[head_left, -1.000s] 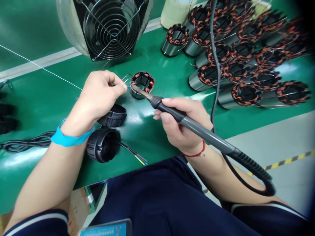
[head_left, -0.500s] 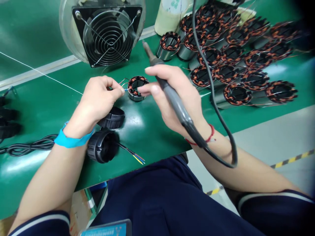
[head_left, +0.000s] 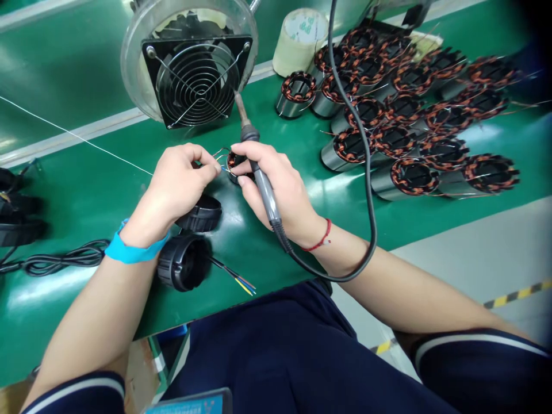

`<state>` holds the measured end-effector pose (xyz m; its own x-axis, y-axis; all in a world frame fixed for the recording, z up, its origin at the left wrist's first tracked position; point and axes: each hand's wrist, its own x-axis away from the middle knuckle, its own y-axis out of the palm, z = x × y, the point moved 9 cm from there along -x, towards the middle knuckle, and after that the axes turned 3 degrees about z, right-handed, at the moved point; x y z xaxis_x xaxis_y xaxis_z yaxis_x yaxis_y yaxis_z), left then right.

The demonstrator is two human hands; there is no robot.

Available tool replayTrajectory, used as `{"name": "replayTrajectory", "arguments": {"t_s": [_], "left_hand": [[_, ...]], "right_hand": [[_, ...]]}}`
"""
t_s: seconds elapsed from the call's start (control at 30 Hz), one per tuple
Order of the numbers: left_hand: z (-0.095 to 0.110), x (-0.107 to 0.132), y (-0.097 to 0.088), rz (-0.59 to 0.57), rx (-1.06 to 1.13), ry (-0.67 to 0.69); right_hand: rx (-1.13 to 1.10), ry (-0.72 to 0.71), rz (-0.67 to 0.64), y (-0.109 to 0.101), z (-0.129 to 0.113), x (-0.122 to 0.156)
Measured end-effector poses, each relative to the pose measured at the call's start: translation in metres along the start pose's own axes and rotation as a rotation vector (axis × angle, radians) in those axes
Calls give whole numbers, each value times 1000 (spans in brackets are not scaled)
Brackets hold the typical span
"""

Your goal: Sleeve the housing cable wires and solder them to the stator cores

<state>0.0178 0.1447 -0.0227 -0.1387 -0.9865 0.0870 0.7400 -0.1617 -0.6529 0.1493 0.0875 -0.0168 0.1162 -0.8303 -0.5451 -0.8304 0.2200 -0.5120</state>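
Observation:
My right hand [head_left: 280, 187] is closed around a soldering iron [head_left: 266, 192], whose tip points up and away, in front of the fan grille. Its thumb and a finger reach to a small copper-wound stator [head_left: 233, 163], which they partly cover. Just left of that stator, my left hand [head_left: 183, 175] is pinched on thin wires [head_left: 222, 152] coming from it; the exact grip is hidden. A thin pale strand [head_left: 77, 135] runs from the left edge to behind my left hand. Below lie two black round housings [head_left: 183, 261] [head_left: 202, 214], with coloured wire ends [head_left: 245, 283] coming out of the nearer one.
A fan with a wire grille [head_left: 200, 86] stands at the back. Several steel stators with copper windings [head_left: 414, 175] crowd the right side, beside a pale roll [head_left: 297, 43]. A coiled black cable [head_left: 64, 259] and dark parts [head_left: 17, 213] lie at left. The iron's cord [head_left: 366, 155] loops over my right forearm.
My right hand has moved left and turned the soldering iron more upright, covering more of the small stator. My left hand keeps its pinch beside it. The view has shifted slightly.

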Motion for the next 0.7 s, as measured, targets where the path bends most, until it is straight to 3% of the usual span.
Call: {"name": "replayTrajectory", "arguments": {"t_s": [0.17, 0.3, 0.37, 0.5, 0.7], "left_hand": [[-18, -7, -3, -46, 90, -73], [-35, -5, 8, -342, 149, -189], [-36, -4, 7, -406, 229, -200], [-40, -9, -4, -290, 325, -250], [-35, -6, -1, -223, 192, -216]], "right_hand": [[40, -10, 57, 1, 7, 1], [139, -28, 31, 14, 14, -2], [190, -38, -2, 20, 17, -6], [237, -19, -68, 23, 16, -6], [203, -56, -57, 16, 1, 7]]}}
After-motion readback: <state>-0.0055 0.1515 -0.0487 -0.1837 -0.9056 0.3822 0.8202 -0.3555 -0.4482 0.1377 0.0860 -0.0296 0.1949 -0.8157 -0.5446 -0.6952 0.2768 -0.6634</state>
